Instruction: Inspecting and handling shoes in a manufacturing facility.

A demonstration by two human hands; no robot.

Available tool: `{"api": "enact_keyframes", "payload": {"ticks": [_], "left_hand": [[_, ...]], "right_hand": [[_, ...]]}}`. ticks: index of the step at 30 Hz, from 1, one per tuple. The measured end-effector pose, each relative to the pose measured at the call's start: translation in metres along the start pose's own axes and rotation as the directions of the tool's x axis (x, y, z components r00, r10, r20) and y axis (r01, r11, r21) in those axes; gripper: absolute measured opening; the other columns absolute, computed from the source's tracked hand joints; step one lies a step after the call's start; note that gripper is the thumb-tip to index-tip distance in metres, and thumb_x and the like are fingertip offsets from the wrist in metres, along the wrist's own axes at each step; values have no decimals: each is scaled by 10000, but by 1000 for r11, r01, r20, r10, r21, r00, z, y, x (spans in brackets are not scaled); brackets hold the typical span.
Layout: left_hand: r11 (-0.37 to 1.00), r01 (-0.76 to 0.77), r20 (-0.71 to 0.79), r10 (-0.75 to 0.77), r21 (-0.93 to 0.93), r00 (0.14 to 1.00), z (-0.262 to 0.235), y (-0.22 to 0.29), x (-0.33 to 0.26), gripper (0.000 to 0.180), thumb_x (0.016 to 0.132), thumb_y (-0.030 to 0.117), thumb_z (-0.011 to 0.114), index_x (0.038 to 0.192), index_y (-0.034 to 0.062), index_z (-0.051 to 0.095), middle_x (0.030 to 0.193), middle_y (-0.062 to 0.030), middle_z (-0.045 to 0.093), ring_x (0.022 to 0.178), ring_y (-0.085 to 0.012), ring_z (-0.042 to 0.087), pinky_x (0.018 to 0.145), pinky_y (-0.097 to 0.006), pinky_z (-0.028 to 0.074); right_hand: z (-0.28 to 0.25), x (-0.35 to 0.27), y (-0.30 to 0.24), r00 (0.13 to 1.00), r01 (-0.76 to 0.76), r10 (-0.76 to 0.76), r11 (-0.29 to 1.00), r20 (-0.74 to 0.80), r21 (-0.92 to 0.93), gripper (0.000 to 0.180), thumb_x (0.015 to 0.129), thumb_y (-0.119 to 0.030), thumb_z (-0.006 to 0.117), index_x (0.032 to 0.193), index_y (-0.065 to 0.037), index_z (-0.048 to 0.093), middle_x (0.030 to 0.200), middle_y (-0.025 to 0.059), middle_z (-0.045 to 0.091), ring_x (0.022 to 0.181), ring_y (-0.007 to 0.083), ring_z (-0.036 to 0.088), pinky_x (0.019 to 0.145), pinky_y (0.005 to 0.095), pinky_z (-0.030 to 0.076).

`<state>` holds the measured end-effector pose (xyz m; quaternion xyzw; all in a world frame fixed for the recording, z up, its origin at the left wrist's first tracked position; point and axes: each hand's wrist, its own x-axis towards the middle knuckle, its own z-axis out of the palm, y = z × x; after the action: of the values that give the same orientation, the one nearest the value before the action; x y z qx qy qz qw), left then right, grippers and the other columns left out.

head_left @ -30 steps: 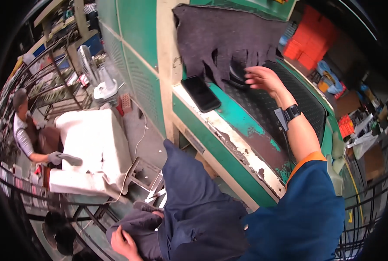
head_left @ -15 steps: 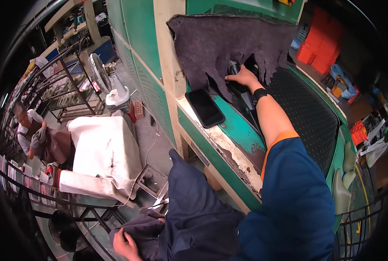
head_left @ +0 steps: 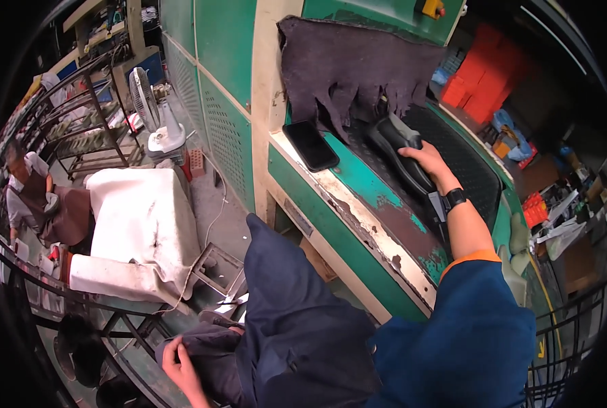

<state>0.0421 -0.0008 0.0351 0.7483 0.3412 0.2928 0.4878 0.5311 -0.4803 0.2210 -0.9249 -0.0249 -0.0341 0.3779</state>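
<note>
My right hand (head_left: pixel 427 162), with a dark watch on the wrist, is closed round the top of a black shoe (head_left: pixel 393 144) with a grey part at its upper end. The shoe lies along the black textured conveyor belt (head_left: pixel 477 160), in front of a ragged dark leather curtain (head_left: pixel 347 58). Beneath my wrist sits a grey-and-black piece (head_left: pixel 439 206); whether it belongs to the shoe, I cannot tell. My left hand (head_left: pixel 181 370) rests on my dark-clothed leg, its fingers loosely bent and apparently holding nothing.
A black phone (head_left: pixel 311 146) lies on the green machine's worn ledge (head_left: pixel 358 228). To the left are a white cloth-covered block (head_left: pixel 140 224), a fan (head_left: pixel 157 119), a metal rack (head_left: pixel 89 126) and a seated co-worker (head_left: pixel 35 197). Red crates (head_left: pixel 487 71) stand at far right.
My right hand has drawn the black shoe out from the curtain, toward me and to the right. More of the shoe shows. My left hand stays on my leg.
</note>
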Motion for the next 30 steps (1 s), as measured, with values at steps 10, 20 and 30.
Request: {"api": "enact_keyframes", "payload": {"ticks": [10,20,30], "left_hand": [[555,472,721,427,-686,546,126,134,33,1033,893,408,706,1613,159,8,1643,-187,134,1483,-348,283,1113,-476,388],[550,671,729,-155,-497,667,69,44,-51,1032,972,354,627,1578,83,-163,1636,-180,131,1484,-237,209,1167,-279,197],[-230,730,765,-175,-643,619,91,-16,-52,501,989,268,541,1440,64,466,1374,-90,590,1211,-205,601,1026,-369,496]], "right_hand": [[99,-169,-109,790,-387,-513,8,336,922,800,970,-659,408,1501,-61,374,1537,235,370,1400,412,404,1054,527,471],[364,-226,-75,433,-861,-286,150,855,486,564,1013,-452,456,1355,-6,502,1331,232,593,1186,352,599,1033,485,473],[431,-214,-45,284,-923,-43,257,958,285,380,971,-355,592,1176,-36,599,1185,168,681,1036,312,647,961,462,516]]}}
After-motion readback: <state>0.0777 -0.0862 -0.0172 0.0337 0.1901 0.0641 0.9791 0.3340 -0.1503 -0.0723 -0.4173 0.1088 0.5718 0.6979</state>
